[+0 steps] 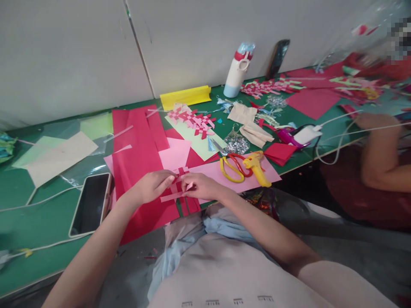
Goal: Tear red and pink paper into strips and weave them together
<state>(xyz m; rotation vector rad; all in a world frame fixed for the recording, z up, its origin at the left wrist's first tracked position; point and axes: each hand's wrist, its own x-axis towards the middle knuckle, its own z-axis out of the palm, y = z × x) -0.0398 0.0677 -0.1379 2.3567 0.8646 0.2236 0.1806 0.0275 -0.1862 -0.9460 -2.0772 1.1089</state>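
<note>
Red and pink paper strips, partly woven together (182,172), lie at the table's front edge on large red sheets. My left hand (154,187) bends over the left side of this weave, thumb and fingertips close together on it. From the other side, my right hand (201,186) pinches a pink paper strip (171,197) that crosses the red ones. Its fingers partly hide the weave. Just right of it, scissors with red and yellow handles (233,169) and a yellow glue gun (257,168) rest on a pink sheet (272,172).
A phone (90,204) with a cable lies at left. Finished-looking woven pieces (192,119), a bag of sequins (236,141) and a yellow folded sheet (186,97) lie behind. A bottle (238,70) and a dark phone (278,59) stand by the wall. Another person's arm (382,149) is at right.
</note>
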